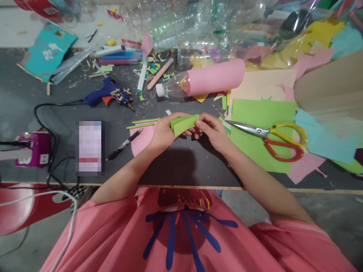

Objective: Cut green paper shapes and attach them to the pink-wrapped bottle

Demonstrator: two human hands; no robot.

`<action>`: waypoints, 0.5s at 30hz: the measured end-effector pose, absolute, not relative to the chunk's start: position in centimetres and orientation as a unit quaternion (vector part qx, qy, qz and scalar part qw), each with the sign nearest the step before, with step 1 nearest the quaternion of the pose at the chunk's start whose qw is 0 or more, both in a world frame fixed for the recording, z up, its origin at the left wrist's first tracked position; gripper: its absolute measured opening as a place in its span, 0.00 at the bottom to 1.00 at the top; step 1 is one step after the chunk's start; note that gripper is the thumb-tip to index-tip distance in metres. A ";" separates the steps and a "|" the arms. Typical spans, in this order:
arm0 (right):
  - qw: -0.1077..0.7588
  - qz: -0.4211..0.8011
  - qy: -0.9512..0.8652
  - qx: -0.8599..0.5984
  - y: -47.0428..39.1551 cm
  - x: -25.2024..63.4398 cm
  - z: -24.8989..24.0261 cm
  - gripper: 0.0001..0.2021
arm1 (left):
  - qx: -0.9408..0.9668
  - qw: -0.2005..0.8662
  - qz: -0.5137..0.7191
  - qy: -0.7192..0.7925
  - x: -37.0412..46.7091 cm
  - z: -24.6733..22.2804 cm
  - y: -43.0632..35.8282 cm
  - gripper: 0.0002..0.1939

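A small folded piece of green paper (pixel 185 124) is held between my two hands above the dark table. My left hand (pixel 164 132) grips its left end, and the fingers of my right hand (pixel 211 128) pinch its right end. Beside my left hand lie thin green paper strips (pixel 141 124), a pink paper piece (pixel 141 141) and a black pen (pixel 124 144). Right of my right hand, scissors (pixel 262 132) with yellow and red handles rest on a green paper sheet (pixel 255 158). Behind my hands a plastic bottle (pixel 176 84) wrapped in pink paper lies on its side.
A blue glue gun (pixel 104 92) lies at left, its cord running to a purple power block (pixel 34 149). Near it is a phone (pixel 90 147). Clear plastic bottles (pixel 170 26), markers (pixel 120 56) and paper scraps crowd the back. A beige cylinder (pixel 331 90) stands at right.
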State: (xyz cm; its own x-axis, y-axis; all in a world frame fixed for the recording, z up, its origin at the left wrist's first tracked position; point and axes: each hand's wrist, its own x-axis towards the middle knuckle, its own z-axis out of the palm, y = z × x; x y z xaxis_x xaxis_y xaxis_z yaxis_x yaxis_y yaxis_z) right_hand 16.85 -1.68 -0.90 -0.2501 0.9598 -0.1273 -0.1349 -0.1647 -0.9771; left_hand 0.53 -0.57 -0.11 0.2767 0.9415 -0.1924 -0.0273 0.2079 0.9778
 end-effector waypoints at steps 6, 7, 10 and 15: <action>0.442 0.597 -0.487 -0.459 -1.6 17.0 -1.1 0.21 | 0.492 0.641 0.372 0.457 0.6 -0.6 -0.4 0.20; 0.447 0.588 -0.486 -0.467 -1.5 17.1 -1.1 0.21 | 0.494 0.639 0.369 0.460 0.6 -0.7 -0.4 0.19; 0.462 0.561 -0.480 -0.492 -1.4 17.3 -1.2 0.21 | 0.486 0.641 0.366 0.467 0.6 -0.9 -0.2 0.21; 0.473 0.546 -0.476 -0.501 -1.3 17.3 -1.1 0.21 | 0.441 0.664 0.372 0.476 0.4 -0.9 0.0 0.26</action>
